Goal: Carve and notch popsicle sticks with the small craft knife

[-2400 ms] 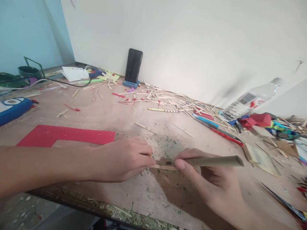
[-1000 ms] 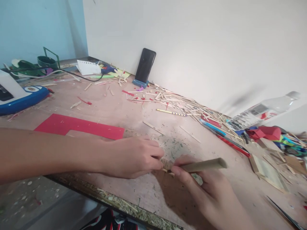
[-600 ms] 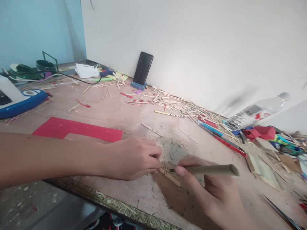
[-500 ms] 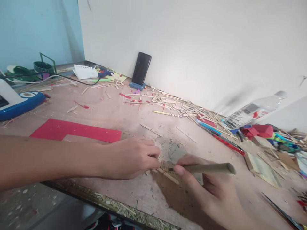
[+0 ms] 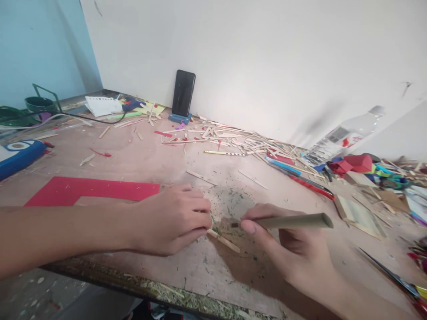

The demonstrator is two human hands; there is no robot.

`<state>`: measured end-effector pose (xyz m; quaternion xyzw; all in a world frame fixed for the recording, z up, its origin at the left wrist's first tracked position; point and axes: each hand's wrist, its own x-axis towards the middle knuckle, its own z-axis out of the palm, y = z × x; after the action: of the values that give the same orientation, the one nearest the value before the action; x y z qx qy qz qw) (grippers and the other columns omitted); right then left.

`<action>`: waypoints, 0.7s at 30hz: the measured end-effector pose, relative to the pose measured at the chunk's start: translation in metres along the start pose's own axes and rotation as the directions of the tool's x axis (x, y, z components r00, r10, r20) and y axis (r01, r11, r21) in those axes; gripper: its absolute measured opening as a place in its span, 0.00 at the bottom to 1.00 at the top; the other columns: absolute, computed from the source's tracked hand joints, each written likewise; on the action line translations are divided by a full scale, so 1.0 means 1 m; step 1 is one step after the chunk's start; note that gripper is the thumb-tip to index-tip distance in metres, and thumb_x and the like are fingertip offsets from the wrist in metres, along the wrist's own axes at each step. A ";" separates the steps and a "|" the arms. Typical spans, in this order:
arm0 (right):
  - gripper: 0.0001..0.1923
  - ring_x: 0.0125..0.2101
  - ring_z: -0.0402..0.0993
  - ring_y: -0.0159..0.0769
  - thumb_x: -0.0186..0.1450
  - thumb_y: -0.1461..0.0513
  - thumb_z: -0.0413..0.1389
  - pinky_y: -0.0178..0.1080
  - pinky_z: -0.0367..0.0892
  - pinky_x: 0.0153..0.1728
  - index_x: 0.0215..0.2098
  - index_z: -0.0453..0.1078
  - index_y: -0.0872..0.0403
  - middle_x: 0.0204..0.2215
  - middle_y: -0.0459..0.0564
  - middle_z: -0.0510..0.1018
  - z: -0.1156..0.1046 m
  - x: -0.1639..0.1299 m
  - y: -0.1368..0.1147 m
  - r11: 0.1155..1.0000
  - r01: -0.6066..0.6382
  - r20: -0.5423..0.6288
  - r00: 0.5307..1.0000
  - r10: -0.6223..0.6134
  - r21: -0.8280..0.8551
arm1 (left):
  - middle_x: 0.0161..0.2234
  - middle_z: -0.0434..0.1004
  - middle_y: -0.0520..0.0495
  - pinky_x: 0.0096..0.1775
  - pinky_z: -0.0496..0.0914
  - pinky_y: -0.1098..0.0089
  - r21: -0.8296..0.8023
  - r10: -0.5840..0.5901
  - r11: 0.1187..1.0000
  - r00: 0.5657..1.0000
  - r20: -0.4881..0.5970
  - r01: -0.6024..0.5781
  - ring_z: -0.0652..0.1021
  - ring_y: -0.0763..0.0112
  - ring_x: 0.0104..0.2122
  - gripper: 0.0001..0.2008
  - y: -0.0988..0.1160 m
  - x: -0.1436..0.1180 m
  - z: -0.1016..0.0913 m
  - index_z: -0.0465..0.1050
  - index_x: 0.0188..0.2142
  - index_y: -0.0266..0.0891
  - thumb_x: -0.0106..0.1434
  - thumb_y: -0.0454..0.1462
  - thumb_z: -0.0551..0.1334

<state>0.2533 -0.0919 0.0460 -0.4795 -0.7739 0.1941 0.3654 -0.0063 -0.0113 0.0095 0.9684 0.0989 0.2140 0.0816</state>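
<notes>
Head view, lower centre: left hand [image 5: 173, 220] pinches wooden stick [image 5: 223, 240], now angled; right hand [image 5: 293, 251] grips knife [image 5: 290, 221], blade lifted off stick.

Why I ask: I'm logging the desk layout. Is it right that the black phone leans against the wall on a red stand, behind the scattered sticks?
Not quite. The head view shows the black phone leaning against the wall on a blue stand, not a red one. It does stand behind the scattered sticks.

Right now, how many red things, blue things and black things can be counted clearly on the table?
Red: 3 (card sheet, folded paper, pen)
Blue: 3 (case, pen, phone stand)
Black: 1 (phone)
Total: 7
</notes>
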 end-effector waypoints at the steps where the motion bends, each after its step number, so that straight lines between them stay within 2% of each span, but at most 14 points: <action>1: 0.06 0.29 0.78 0.33 0.74 0.61 0.62 0.34 0.72 0.27 0.37 0.77 0.49 0.30 0.44 0.83 0.000 0.001 0.000 1.000 0.004 0.018 1.000 -0.004 0.010 | 0.38 0.78 0.49 0.43 0.62 0.60 -0.007 -0.006 1.000 1.000 0.005 0.006 0.74 0.64 0.38 0.10 0.000 0.000 0.000 0.78 0.41 0.38 0.77 0.33 0.58; 8: 0.05 0.30 0.81 0.32 0.75 0.62 0.60 0.34 0.72 0.28 0.41 0.79 0.50 0.32 0.44 0.85 0.002 0.003 -0.002 0.999 0.023 0.110 0.994 -0.027 0.035 | 0.38 0.81 0.49 0.45 0.65 0.59 -0.100 0.040 0.994 0.998 -0.047 -0.044 0.76 0.63 0.38 0.08 -0.001 -0.002 0.004 0.79 0.44 0.37 0.78 0.34 0.59; 12: 0.06 0.31 0.83 0.33 0.75 0.63 0.60 0.34 0.73 0.28 0.41 0.79 0.49 0.33 0.44 0.86 0.003 0.004 -0.001 1.000 0.009 0.116 0.993 -0.011 0.019 | 0.37 0.81 0.49 0.44 0.66 0.60 -0.163 -0.023 0.986 0.999 -0.040 0.016 0.78 0.63 0.39 0.07 0.000 -0.002 0.002 0.79 0.45 0.39 0.76 0.39 0.64; 16: 0.06 0.30 0.82 0.35 0.75 0.62 0.61 0.36 0.74 0.28 0.39 0.80 0.50 0.33 0.45 0.86 0.003 0.003 0.002 1.000 -0.006 0.086 0.996 0.005 0.009 | 0.36 0.79 0.48 0.43 0.68 0.61 -0.119 -0.064 0.991 0.997 -0.038 0.059 0.78 0.62 0.38 0.08 -0.001 -0.002 0.001 0.80 0.44 0.38 0.75 0.34 0.60; 21: 0.07 0.29 0.80 0.35 0.75 0.62 0.61 0.35 0.73 0.27 0.38 0.79 0.48 0.31 0.45 0.85 -0.001 0.002 0.002 1.000 -0.019 -0.043 0.999 0.019 -0.017 | 0.40 0.82 0.46 0.43 0.72 0.66 -0.141 -0.149 0.982 0.972 -0.180 0.125 0.80 0.65 0.40 0.11 -0.007 0.000 -0.004 0.81 0.47 0.36 0.75 0.30 0.58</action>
<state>0.2541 -0.0892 0.0463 -0.4941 -0.7629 0.1803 0.3760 -0.0091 -0.0044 0.0115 0.9271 0.1589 0.3053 0.1487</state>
